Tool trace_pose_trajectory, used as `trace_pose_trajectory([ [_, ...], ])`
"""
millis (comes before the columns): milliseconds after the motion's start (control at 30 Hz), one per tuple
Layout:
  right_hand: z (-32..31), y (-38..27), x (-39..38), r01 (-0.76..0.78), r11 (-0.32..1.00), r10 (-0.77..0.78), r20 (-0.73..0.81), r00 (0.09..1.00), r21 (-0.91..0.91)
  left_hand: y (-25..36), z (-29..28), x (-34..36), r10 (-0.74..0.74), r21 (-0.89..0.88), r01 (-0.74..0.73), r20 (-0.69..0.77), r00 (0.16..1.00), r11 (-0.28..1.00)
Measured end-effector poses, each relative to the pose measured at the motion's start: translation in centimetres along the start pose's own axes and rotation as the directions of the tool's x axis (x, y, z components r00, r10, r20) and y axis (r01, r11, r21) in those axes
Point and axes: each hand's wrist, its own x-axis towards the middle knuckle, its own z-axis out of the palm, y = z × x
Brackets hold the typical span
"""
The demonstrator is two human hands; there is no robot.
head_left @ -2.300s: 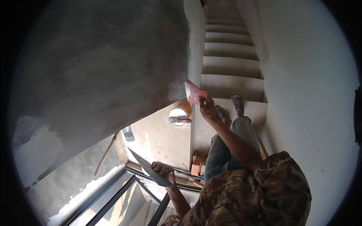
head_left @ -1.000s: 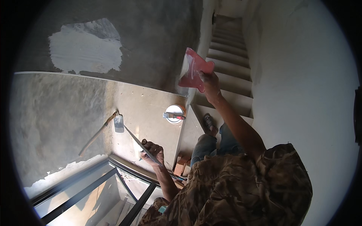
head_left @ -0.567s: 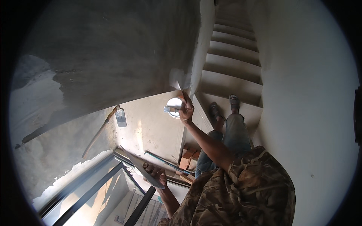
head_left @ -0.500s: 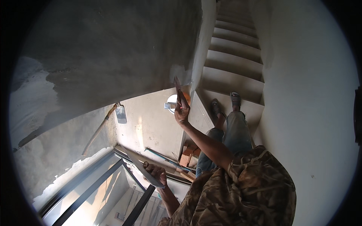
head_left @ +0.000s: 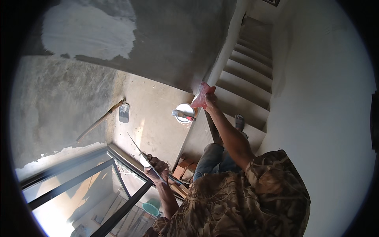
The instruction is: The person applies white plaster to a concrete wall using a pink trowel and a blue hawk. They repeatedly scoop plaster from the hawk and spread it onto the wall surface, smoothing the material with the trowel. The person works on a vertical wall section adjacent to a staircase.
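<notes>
My right hand (head_left: 210, 102) is closed on a pink flat scraper (head_left: 201, 95), held up by the grey wall (head_left: 166, 47) near its vertical edge; whether the blade touches the wall I cannot tell. Low in the view, my left hand (head_left: 155, 168) grips a thin metal plate tool (head_left: 140, 152), seen nearly edge-on and tilted, with some white material on it. Below the scraper a white bucket (head_left: 185, 109) stands on the landing, and a brush or knife with a red-and-black handle (head_left: 188, 117) lies across its top.
A stairway (head_left: 246, 75) climbs away between the walls, my feet at its foot. A hoe (head_left: 123, 112) leans by the left wall. Bricks (head_left: 182, 169) are stacked beside my legs. At lower left are a dark-framed glass railing or window (head_left: 110, 205) and a green basin (head_left: 152, 205).
Since half a second ago my right hand has moved right and slightly up, turning the pink scraper's face into view. My left hand has moved slightly up and left. The head view has shifted.
</notes>
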Motion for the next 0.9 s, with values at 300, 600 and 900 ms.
trace_pose_trajectory([
  [300,9.1,-13.8,-6.4,-0.182,0.969,0.201,0.103,0.974,-0.169,-0.5,2.3,0.4,0.109,-0.055,-0.106,0.056,0.992,0.993],
  [600,15.2,-25.1,-15.3,0.063,0.998,-0.065,0.187,0.98,0.019,0.4,0.3,1.5,0.087,-0.171,-0.068,0.108,0.99,0.983],
  [900,3.6,-14.5,-15.6,0.527,0.643,-0.509,0.204,0.837,-0.556,1.2,1.2,0.3,0.065,-0.018,-0.063,0.146,0.987,0.998],
])
